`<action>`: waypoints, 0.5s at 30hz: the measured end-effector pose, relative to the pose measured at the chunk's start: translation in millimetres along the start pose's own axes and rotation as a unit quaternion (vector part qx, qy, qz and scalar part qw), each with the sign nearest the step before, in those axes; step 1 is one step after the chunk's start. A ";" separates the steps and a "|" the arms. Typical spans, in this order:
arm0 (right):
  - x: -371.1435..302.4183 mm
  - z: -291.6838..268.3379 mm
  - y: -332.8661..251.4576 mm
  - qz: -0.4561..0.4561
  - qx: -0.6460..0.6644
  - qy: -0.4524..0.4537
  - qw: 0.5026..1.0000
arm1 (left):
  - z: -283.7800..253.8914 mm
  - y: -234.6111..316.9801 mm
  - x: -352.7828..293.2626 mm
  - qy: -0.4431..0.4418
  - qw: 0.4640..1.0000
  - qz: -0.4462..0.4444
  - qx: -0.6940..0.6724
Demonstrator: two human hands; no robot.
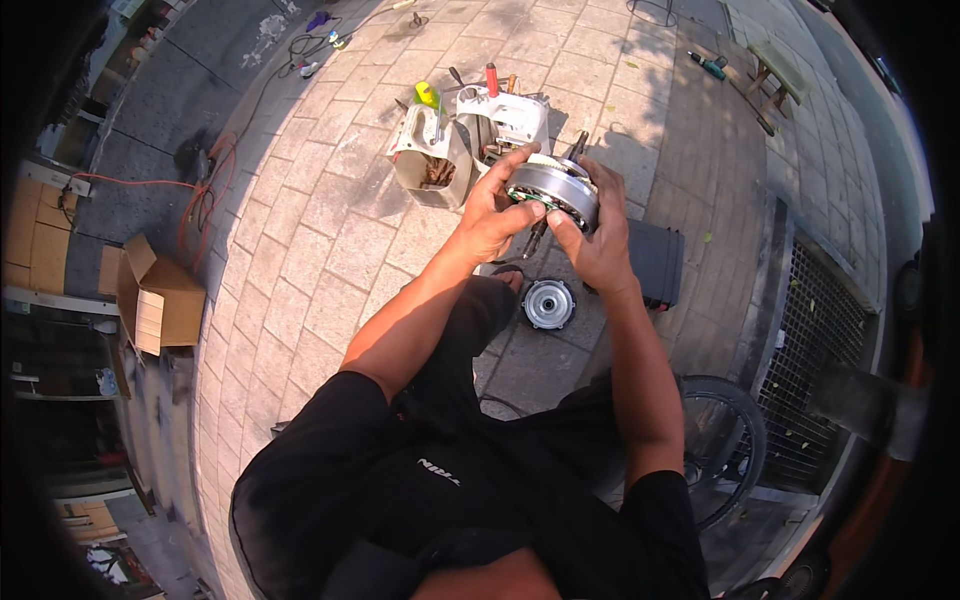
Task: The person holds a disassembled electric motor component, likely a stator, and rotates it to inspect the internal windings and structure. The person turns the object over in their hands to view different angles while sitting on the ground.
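Between my two hands, raised above the pavement, is a hub motor core (552, 184) with a silver ring, a green part on its near side and a dark axle jutting from both faces. My left hand (488, 218) closes on its left side, thumb on the near face. On the other side, my right hand (603, 238) wraps the rim, its thumb also at the front. The axle is tilted, its upper end leaning right. Below, a round silver motor cover (548, 304) lies on the paving by my foot.
Tool holders cut from plastic containers (432, 160) stand beyond my hands, with a red-handled tool (491, 80). A black case (655, 264) lies to the right, above a wheel (745, 430) and a floor grate (815, 350). A cardboard box (165, 300) and orange cable (190, 185) are left.
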State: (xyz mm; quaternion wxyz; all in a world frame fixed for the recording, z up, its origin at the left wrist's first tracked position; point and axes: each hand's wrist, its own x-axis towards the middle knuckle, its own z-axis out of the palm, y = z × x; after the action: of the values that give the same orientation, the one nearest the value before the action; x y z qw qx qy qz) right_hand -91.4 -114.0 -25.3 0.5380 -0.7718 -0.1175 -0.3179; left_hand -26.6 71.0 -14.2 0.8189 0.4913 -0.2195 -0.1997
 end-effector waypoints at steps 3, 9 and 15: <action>0.6 -0.5 2.6 -0.001 0.009 0.000 1.000 | 1.0 0.9 1.0 -0.003 1.000 0.000 0.008; 0.7 2.4 1.8 -0.011 0.013 0.004 1.000 | -1.1 1.4 -1.1 -0.003 0.999 0.013 0.034; -1.8 0.1 4.3 -0.004 0.020 0.014 1.000 | 2.6 2.3 1.6 -0.014 0.999 0.015 0.041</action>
State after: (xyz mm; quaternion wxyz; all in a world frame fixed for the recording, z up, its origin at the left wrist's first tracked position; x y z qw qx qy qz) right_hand -90.5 -115.3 -29.7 0.5538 -0.7558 -0.1195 -0.3282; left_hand -26.4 69.2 -10.8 0.7977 0.5186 -0.2464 -0.1845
